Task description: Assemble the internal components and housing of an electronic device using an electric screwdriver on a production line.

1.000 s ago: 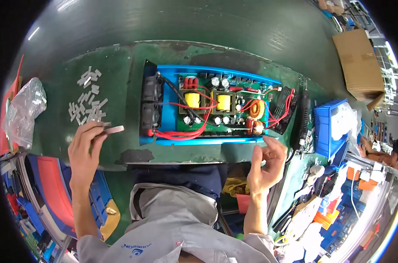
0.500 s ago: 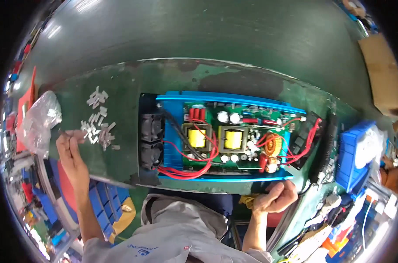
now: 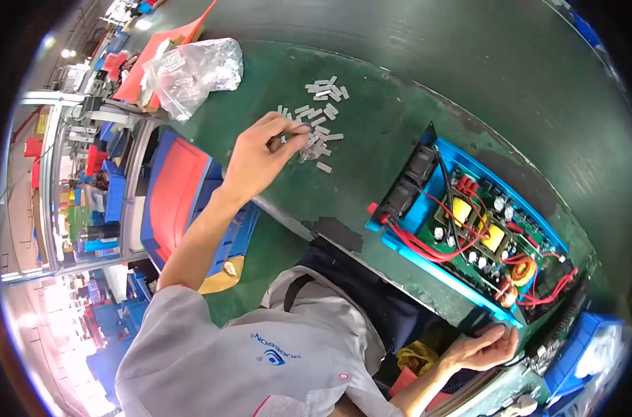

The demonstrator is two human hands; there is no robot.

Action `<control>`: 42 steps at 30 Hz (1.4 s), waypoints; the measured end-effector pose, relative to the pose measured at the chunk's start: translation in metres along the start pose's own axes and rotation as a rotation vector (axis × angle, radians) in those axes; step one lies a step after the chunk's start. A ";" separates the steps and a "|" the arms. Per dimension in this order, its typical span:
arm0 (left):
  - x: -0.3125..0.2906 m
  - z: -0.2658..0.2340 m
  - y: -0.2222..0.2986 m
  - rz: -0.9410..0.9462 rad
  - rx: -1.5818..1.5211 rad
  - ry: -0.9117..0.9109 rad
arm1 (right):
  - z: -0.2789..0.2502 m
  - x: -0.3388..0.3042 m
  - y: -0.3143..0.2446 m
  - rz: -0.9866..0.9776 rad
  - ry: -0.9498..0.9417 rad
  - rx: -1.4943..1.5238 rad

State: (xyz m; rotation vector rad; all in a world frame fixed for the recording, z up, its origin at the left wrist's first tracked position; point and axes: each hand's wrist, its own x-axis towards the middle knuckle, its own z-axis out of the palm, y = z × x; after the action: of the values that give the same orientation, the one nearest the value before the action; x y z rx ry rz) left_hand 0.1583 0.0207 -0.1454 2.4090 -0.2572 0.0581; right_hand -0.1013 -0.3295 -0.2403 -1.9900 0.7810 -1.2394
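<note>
My left hand (image 3: 264, 149) is over the near left side of a loose pile of small grey flat strips (image 3: 319, 128). Its thumb and fingers are pinched together, and whatever lies between them is too small to name. By the near right corner of a blue metal chassis (image 3: 462, 285) rests my right hand (image 3: 483, 349), fingers curled in; what they hold, if anything, is hidden. Inside the chassis sits a green circuit board with yellow-wrapped transformers (image 3: 493, 238), a copper coil (image 3: 522, 271) and red wires (image 3: 427, 254). Black fans (image 3: 410, 174) line its left end.
A clear plastic bag (image 3: 198, 73) lies at the far left beside a red sheet (image 3: 163, 52). Below the bench's left edge are blue bins (image 3: 236, 233) and a red panel (image 3: 177, 194). At right stands a blue bin (image 3: 573, 354) with clear plastic in it.
My view has swung left, so the bench appears tilted. My left hand has moved in to the grey strips and its fingers have closed. My right hand stays by the chassis corner.
</note>
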 end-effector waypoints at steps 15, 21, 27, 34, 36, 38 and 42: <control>-0.008 0.011 0.049 0.125 -0.037 -0.086 | -0.029 -0.038 -0.056 0.101 -0.387 0.201; -0.072 0.042 0.125 0.126 -0.555 -0.748 | -0.001 -0.006 -0.114 0.176 -0.843 0.758; -0.085 0.066 0.139 -0.027 -0.771 -0.946 | 0.002 0.004 -0.103 0.117 -0.759 0.805; -0.083 0.071 0.145 0.031 -0.793 -0.603 | -0.011 -0.023 -0.079 0.460 -0.627 0.745; -0.080 0.084 0.145 0.258 -0.738 -0.477 | -0.013 -0.022 -0.083 0.606 -0.533 0.665; -0.078 0.079 0.152 0.368 -0.440 -0.375 | -0.015 -0.016 -0.082 0.654 -0.522 0.615; -0.078 0.071 0.147 -0.058 -0.738 -0.642 | -0.013 -0.011 -0.074 0.580 -0.514 0.569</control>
State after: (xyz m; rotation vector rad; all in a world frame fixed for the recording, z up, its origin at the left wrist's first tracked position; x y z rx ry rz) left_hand 0.0506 -0.1206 -0.1124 1.6311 -0.4111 -0.7203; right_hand -0.1064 -0.2795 -0.1839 -1.3738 0.5902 -0.4931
